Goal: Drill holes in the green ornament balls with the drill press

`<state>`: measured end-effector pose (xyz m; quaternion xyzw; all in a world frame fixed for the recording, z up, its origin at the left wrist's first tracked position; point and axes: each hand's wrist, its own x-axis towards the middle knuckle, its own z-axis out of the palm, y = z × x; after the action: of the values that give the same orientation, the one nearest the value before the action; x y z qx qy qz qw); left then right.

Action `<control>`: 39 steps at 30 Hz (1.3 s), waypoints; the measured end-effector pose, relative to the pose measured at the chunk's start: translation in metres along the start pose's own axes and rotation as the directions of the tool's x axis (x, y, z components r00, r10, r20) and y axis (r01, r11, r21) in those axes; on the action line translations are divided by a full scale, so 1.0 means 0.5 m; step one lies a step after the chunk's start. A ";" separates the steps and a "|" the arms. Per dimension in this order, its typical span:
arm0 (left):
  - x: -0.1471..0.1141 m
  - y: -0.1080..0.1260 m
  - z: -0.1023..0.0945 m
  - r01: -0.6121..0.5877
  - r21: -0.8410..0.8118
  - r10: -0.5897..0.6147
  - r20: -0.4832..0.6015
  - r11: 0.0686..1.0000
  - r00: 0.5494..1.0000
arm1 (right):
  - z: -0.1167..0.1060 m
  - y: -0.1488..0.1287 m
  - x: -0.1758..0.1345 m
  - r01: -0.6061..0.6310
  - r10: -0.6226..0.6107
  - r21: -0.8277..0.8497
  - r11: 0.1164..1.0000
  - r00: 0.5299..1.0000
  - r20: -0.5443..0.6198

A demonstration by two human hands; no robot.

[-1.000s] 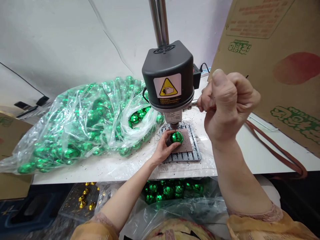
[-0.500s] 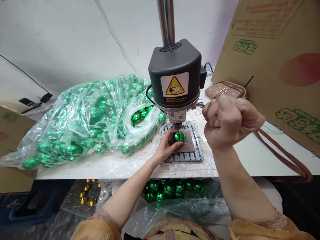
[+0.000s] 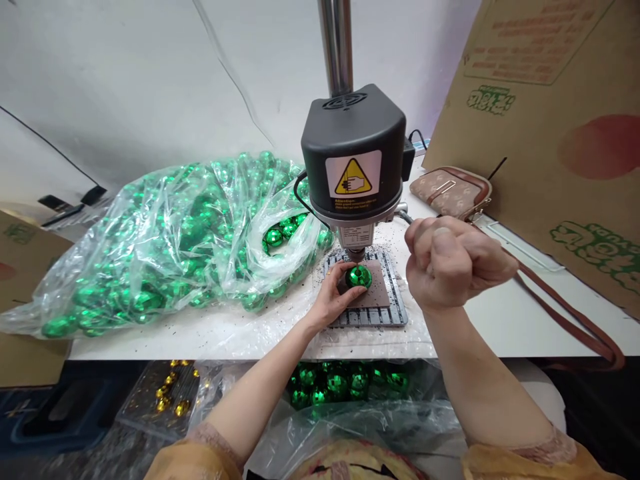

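With our left grip (image 3: 334,295) we pinch a green mirrored ball (image 3: 359,279), holding it on a brown board (image 3: 380,288) atop the slotted base plate (image 3: 399,308), beneath the chuck (image 3: 357,255) of the drill press (image 3: 355,140). Our right grip (image 3: 453,263) is clenched around the feed lever (image 3: 404,215) at the drill press's side. On the worktop (image 3: 525,327), a clear plastic bag (image 3: 250,267) of green balls (image 3: 274,237) lies to our left, and a patterned purse (image 3: 425,185) rests near the cardboard box (image 3: 530,160).
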<state>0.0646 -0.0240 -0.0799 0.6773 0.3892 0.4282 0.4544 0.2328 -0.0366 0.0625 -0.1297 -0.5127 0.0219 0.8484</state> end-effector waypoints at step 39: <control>-0.032 0.083 -0.207 -0.121 0.741 0.323 -0.135 0.660 0.937 | 0.051 -0.022 0.084 -0.276 0.271 -0.055 0.960 0.959 -0.088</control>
<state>-0.0313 -0.0211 -0.0214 0.7826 0.4946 0.3758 0.0409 0.2293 -0.0349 0.1127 -0.2284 -0.4563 0.1166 0.8521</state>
